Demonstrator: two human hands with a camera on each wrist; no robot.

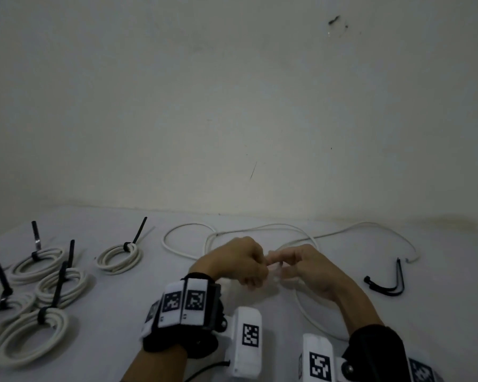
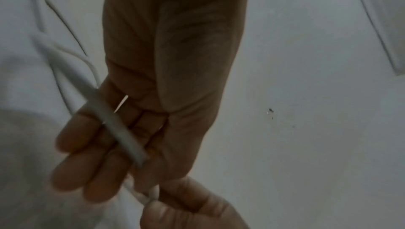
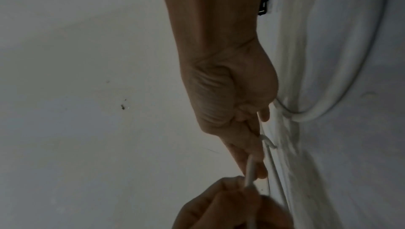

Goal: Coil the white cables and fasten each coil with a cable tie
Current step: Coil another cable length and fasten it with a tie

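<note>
Left hand (image 1: pixel 236 261) and right hand (image 1: pixel 301 267) meet above the near middle of the surface (image 1: pixel 260 312), each pinching the loose cable (image 1: pixel 301 304), which sprawls far and right. Tied coils (image 1: pixel 39 299) lie left. Spare ties (image 1: pixel 389 282) lie right.

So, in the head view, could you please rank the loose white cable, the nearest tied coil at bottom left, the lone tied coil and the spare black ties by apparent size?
1. Loose white cable, sprawling widest.
2. Nearest tied coil, though closeness to the camera enlarges it.
3. Lone tied coil and spare black ties: too alike to rank.
</note>
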